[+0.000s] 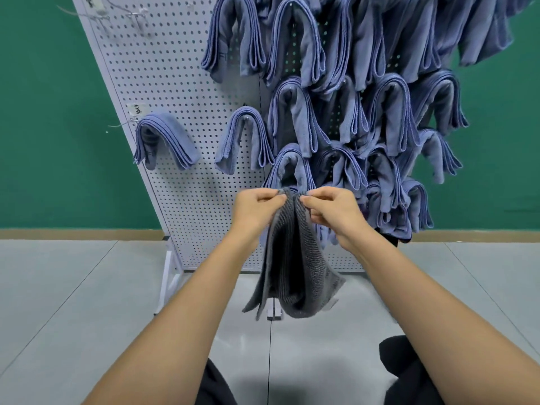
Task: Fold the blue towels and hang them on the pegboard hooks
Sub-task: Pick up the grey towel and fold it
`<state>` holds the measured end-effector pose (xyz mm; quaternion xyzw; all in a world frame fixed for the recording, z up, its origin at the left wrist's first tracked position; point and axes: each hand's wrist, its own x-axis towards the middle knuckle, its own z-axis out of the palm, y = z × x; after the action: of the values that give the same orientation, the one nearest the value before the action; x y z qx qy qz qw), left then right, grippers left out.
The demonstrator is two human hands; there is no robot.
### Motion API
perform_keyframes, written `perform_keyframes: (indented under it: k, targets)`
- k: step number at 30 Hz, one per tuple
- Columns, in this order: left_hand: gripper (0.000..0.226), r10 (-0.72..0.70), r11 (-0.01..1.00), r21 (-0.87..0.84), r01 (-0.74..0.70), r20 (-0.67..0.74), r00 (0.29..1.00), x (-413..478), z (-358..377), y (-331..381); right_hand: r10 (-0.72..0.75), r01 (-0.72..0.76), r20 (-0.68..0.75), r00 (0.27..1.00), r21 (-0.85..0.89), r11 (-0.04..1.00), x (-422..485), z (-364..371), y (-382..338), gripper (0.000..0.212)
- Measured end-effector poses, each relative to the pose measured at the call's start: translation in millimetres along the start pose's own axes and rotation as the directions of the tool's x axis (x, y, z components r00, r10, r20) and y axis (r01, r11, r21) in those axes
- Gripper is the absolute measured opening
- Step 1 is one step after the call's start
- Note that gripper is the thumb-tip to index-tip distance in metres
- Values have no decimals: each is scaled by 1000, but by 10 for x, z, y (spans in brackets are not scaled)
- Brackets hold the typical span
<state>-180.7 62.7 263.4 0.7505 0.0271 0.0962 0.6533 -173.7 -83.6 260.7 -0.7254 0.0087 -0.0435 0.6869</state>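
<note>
Your left hand (257,210) and right hand (333,211) each pinch the grey towel (295,273); it hangs below your grip, pegboard (175,83) beyond

Green wall (43,112) behind; tan baseboard (73,234) along bottom; grey tiled floor (73,287).

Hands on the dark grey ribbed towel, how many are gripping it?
2. The left hand pinches the dark grey ribbed towel at its top left, the right hand at its top right.

Towels (295,48) on pegboard (163,68) hooks (121,124)
</note>
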Motion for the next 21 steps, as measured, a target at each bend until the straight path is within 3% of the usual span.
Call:
perform_keyframes:
  k: [5, 10, 12, 16, 18, 20, 21]
  targets:
    - [16, 60, 998, 25, -61, 18, 998, -26, 125, 15, -13, 12, 8, 1000, 91, 996, -38, -4, -3, 8]
    - [12, 129, 992, -4, -129, 79, 989, -36, 139, 4, 37, -61, 101, 994, 253, 965, -88, -75, -36, 25]
    - [18, 133, 991, 20, -135, 100, 986, -22, 145, -11, 73, -109, 116, 991, 341, 934, -82, -117, -47, 23]
    - [4, 101, 995, 9, -103, 93, 990, -5, 157, -13, 51, -128, 198, 979, 402, 906, -97, -172, -45, 18]
    - [9, 81, 996, -33, -78, 118, 990, 5, 140, 16, -12, -30, 146, 989, 286, 958, -51, -237, -36, 18]
    - [9, 84, 996, -8, -84, 171, 982, 21, 101, 59, -145, 152, 90, 985, -68, 986, 40, -380, -26, 30]
    - [10, 86, 996, -11, -86, 212, 973, 25, 72, 79, -193, 219, 128, 973, -247, 944, 90, -459, -9, 37]
